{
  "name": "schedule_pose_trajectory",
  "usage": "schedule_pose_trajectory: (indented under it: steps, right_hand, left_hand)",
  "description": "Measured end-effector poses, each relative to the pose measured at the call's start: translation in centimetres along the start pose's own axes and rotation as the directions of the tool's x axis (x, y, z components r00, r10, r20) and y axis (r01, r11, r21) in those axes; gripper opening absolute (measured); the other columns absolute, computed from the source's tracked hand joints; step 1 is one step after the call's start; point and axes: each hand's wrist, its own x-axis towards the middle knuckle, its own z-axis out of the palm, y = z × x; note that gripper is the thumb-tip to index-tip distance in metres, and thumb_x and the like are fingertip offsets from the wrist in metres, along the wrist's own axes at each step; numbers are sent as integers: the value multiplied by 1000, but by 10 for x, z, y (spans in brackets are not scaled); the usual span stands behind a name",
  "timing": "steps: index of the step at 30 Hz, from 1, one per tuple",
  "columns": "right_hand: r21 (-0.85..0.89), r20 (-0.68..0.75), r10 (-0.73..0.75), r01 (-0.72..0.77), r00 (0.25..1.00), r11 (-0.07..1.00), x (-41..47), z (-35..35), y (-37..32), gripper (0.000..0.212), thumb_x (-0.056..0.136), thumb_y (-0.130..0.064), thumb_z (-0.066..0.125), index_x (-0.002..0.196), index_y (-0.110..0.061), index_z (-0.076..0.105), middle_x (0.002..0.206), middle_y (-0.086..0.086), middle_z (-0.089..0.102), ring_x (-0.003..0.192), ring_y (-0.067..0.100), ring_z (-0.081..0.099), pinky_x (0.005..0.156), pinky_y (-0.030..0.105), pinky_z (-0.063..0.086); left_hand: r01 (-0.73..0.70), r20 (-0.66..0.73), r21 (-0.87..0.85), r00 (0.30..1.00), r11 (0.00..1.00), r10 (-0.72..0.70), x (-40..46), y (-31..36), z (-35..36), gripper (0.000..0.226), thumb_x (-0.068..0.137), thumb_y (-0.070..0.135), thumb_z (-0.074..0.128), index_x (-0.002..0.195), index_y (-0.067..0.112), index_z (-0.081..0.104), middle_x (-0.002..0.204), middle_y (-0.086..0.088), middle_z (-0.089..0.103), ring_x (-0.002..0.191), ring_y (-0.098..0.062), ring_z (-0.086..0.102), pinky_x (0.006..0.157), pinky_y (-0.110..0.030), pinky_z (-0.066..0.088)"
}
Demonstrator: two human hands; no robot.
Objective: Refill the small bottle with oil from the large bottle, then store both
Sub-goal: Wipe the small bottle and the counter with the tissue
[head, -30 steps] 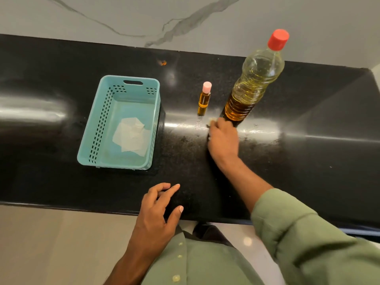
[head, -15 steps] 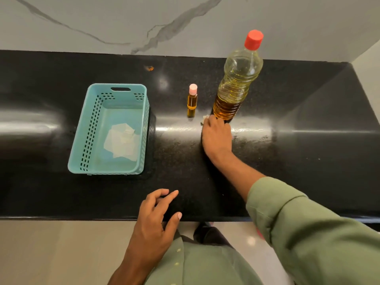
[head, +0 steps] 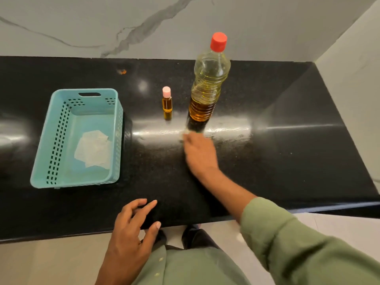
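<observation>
Gleaming black counter (head: 287, 161) meets veined white marble wall (head: 82, 21).

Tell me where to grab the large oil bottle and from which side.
Grip the large bottle round its ribbed waist, below the wide shoulder, coming from the right. It stands upright with its red cap on, the small bottle crowds its left, and the right hand is already nearest.
</observation>
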Motion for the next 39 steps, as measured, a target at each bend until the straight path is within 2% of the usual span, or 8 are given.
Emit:
schedule_pose_trajectory:
  steps: [8, 12, 15, 18, 26, 32, 36, 39]
  right_hand:
    - [-118, -67, 477, -481, 876, 868, -20, -20, 125, 42, 94, -5, 57, 136, -8, 59, 115, 13, 58, 98, 33, 54, 77, 42, 41]
    - [-36, 2, 354, -354, 935, 934, -8, -17, 95, 42, 93, -13, 58, 135, -14, 60, 114, 12, 59, 100, 34, 57, 79, 40, 46]
    - [48, 84, 91, -96, 992, 994, -9, -8, 40, 34, 92, -11, 55, 124, -13, 66, 107, 8, 61, 96, 32, 58, 74, 36, 42]
    - [15, 99, -175, 174, 980, 985, -19, 0, 16, 45, 91, -15, 54, 136, -10, 60, 115, 11, 57, 101, 31, 53, 81, 43, 44]
    - [-191, 69, 162, -147, 984, 971, 10, -31, 132, 41, 99, -16, 45, 138, -13, 54, 124, 10, 54, 113, 32, 48, 86, 41, 36]
    - [-226, 49, 322, -304, 945, 926, -19, -43, 185, 54, 92, -5, 53, 143, -21, 57, 115, 9, 55, 106, 33, 49, 84, 42, 38]
    - [-182, 20, 341, -332, 940, 925, -51, -38, 172, 53, 87, -2, 58, 138, -16, 61, 110, 12, 58, 98, 35, 51, 74, 40, 34]
    - [-82, 27, 207, -204, 978, 976, -67, -27, 122, 48, 80, -6, 68, 127, -10, 68, 100, 14, 63, 85, 38, 57, 64, 39, 34]
  left_hand:
    - [-42, 66, -4, 997, 999, 42, 6, 13, 6, 48, 86, 40, 64, 131, 22, 66, 128, 4, 53, 113, -12, 57, 88, -12, 38]
    - [-55, 92, -42, 994, 998, 58, 10, 18, 13, 48, 88, 24, 76, 133, 29, 62, 131, 7, 51, 117, -8, 52, 86, 4, 36]
    - [-77, 127, -32, 989, 997, 80, 15, 23, 21, 50, 87, 46, 62, 133, 26, 64, 130, 5, 53, 116, -13, 55, 88, -5, 39]
    - [-98, 157, -10, 983, 995, 99, 21, 31, 30, 58, 84, 55, 49, 133, 27, 63, 131, 6, 52, 117, -15, 55, 89, -11, 36]
    - [-63, 183, -21, 981, 998, 66, 15, 38, 40, 50, 90, 27, 72, 136, 39, 56, 135, 17, 44, 126, -1, 44, 94, -12, 35]
    - [-54, 194, -17, 979, 998, 57, 11, 36, 46, 49, 90, 28, 72, 135, 40, 58, 135, 17, 44, 125, -2, 46, 96, -15, 36]
    - [-55, 169, -47, 984, 997, 62, 16, 37, 45, 47, 90, 27, 72, 134, 36, 61, 134, 16, 44, 124, -5, 47, 93, -25, 48]
    - [-60, 168, -53, 983, 997, 68, 20, 40, 50, 46, 91, 27, 72, 135, 36, 60, 135, 17, 44, 125, -3, 46, 94, -27, 50]
